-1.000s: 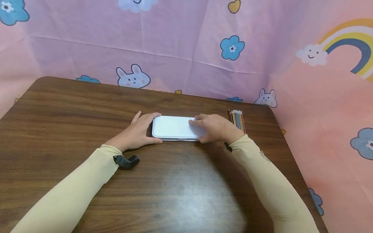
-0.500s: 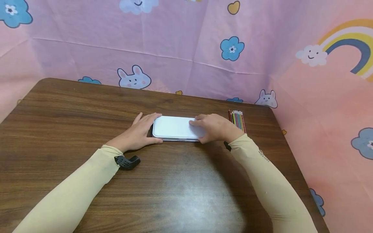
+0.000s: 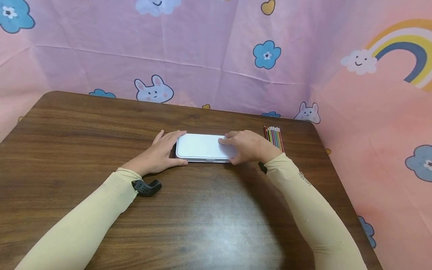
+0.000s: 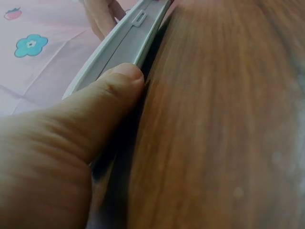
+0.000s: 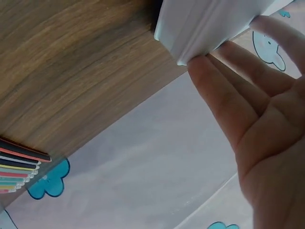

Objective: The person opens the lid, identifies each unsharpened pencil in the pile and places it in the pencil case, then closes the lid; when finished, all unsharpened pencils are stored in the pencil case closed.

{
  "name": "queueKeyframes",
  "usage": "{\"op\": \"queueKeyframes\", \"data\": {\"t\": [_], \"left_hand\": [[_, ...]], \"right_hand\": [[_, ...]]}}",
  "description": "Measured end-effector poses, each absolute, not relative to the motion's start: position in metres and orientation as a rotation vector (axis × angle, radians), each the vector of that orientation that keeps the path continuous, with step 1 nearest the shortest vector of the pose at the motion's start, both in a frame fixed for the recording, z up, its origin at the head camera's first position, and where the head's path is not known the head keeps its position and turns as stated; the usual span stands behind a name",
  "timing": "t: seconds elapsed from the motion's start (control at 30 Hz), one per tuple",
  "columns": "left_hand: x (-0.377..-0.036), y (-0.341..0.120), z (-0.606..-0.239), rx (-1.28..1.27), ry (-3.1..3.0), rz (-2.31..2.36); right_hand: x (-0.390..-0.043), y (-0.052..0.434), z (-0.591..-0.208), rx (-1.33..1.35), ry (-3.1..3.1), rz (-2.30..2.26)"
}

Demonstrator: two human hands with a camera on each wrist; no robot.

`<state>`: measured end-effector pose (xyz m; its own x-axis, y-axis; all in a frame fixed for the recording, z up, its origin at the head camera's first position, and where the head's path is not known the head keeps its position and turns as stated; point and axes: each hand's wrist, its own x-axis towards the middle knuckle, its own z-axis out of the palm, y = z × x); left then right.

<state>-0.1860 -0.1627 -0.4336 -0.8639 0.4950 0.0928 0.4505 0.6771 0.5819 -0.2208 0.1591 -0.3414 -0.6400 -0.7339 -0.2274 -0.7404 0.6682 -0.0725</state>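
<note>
Head view: one white case (image 3: 200, 146), one pencil row (image 3: 275, 137); case between left grip (image 3: 159, 153) and right grip (image 3: 250, 147), both clasping its ends!

sleeves (image 3: 77, 221): pale yellow; right-sleeve lettering (image 3: 305, 179): small, dark; wrist pieces (image 3: 146, 188): black

A dark brown wood-grain table (image 3: 84, 123) has rounded far corners, and its far edge runs along a lilac-pink printed cloth (image 3: 199, 45) crossed by a long crease. A white rabbit print (image 3: 154, 92) shows behind that edge, left of its middle. Beyond the right edge hangs peach-pink cloth (image 3: 368, 127) with a rainbow (image 3: 405, 39) and a smiling cloud (image 3: 359, 62). Pale glare (image 3: 219, 240) whitens the tabletop toward the near edge.
</note>
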Motion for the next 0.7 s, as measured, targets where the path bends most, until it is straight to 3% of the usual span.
{"op": "queueKeyframes", "data": {"t": [0.7], "left_hand": [[-0.187, -0.160, -0.430, 0.606, 2.830, 0.962]], "right_hand": [[-0.232, 0.189, -0.359, -1.182, 2.615, -0.585]]}}
